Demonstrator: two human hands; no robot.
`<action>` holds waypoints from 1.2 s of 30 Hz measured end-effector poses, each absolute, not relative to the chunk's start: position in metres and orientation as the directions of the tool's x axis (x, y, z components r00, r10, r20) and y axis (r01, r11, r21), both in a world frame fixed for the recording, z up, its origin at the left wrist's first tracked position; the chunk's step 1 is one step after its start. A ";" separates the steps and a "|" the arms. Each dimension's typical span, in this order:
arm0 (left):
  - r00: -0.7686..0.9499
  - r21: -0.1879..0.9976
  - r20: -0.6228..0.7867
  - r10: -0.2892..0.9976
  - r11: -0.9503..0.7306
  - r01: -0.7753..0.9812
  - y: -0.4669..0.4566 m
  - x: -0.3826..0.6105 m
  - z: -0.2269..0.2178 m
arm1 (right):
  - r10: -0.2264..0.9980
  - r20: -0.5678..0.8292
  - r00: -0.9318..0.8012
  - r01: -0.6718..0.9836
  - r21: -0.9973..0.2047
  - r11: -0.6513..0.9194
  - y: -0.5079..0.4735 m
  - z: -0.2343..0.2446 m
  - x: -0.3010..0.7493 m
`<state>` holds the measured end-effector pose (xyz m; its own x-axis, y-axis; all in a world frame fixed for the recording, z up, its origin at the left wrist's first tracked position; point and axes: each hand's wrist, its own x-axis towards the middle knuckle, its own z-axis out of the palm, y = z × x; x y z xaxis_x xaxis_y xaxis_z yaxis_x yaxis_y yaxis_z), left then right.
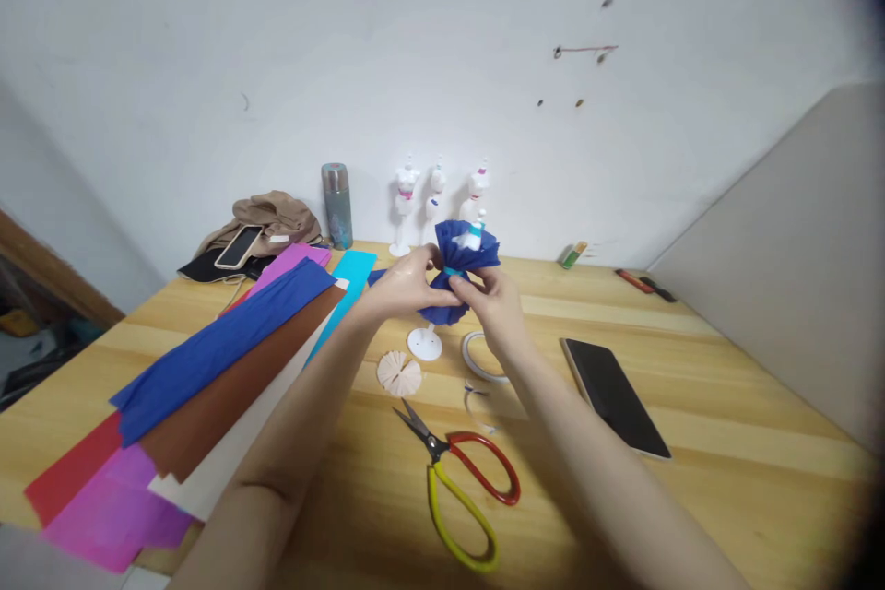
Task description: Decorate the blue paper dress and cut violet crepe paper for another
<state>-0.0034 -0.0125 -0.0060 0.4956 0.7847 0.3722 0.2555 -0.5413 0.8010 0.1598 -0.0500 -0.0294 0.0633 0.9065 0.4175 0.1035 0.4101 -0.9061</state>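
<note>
Blue crepe paper is gathered around a small white mannequin on a round white stand base. A narrow teal strip circles its waist. From the left, my left hand pinches the paper at the waist, fingers partly hidden behind it. My right hand closes on the other side, thumb pressing near the teal strip. Below them lie a pleated pale paper disc, a roll of tape and scissors with one red and one yellow handle.
Sheets of coloured crepe paper overlap on the left. Behind stand a thermos and several small mannequins, one with a pink waistband. A cap and cloth hold a phone. A dark tablet lies at right.
</note>
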 end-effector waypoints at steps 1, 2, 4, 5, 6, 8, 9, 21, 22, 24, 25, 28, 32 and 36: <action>0.527 0.785 0.370 0.765 -0.561 0.262 -0.012 -0.008 -0.003 | 0.906 0.417 0.076 0.116 -0.906 0.407 -0.049 -0.030 0.161; 0.553 0.777 0.361 0.751 -0.570 0.267 -0.012 -0.012 -0.001 | 0.907 0.413 0.083 0.127 -0.907 0.402 -0.048 -0.031 0.163; 0.592 0.787 0.325 0.737 -0.558 0.263 -0.011 -0.018 0.003 | 0.913 0.400 0.076 0.121 -0.913 0.390 -0.045 -0.032 0.166; 0.594 0.797 0.310 0.742 -0.544 0.262 -0.010 -0.019 0.005 | 0.915 0.398 0.068 0.105 -0.915 0.390 -0.044 -0.033 0.167; 0.581 0.808 0.301 0.756 -0.526 0.265 -0.010 -0.020 0.006 | 0.913 0.403 0.062 0.087 -0.913 0.398 -0.043 -0.033 0.169; 0.529 0.833 0.297 0.795 -0.486 0.263 -0.011 -0.021 0.006 | 0.901 0.430 0.055 0.051 -0.902 0.428 -0.040 -0.033 0.171; 0.504 0.850 0.295 0.812 -0.464 0.249 -0.011 -0.020 0.006 | 0.896 0.443 0.045 0.031 -0.897 0.442 -0.039 -0.033 0.172; 0.376 0.855 0.390 0.841 -0.482 0.191 -0.013 0.000 -0.002 | 0.865 0.492 -0.095 -0.082 -0.870 0.486 -0.032 -0.032 0.176; 0.370 0.858 0.394 0.841 -0.481 0.178 -0.013 0.001 -0.003 | 0.856 0.510 -0.087 -0.084 -0.860 0.504 -0.032 -0.032 0.177; 0.366 0.874 0.385 0.847 -0.462 0.149 -0.014 0.003 -0.005 | 0.854 0.514 -0.084 -0.086 -0.857 0.508 -0.032 -0.032 0.180; 0.371 0.884 0.376 0.849 -0.449 0.130 -0.014 0.004 -0.005 | 0.859 0.505 -0.089 -0.096 -0.862 0.497 -0.032 -0.032 0.181; 0.399 0.907 0.363 0.842 -0.418 0.057 -0.015 0.006 -0.005 | 0.871 0.481 -0.100 -0.143 -0.874 0.465 -0.032 -0.033 0.183; 0.403 0.904 0.386 0.830 -0.427 0.012 -0.017 0.005 -0.003 | 0.881 0.462 -0.100 -0.153 -0.882 0.446 -0.029 -0.037 0.184; 0.370 0.893 0.381 0.847 -0.442 0.091 -0.016 0.004 -0.002 | 0.892 0.443 -0.094 -0.137 -0.893 0.429 -0.026 -0.040 0.183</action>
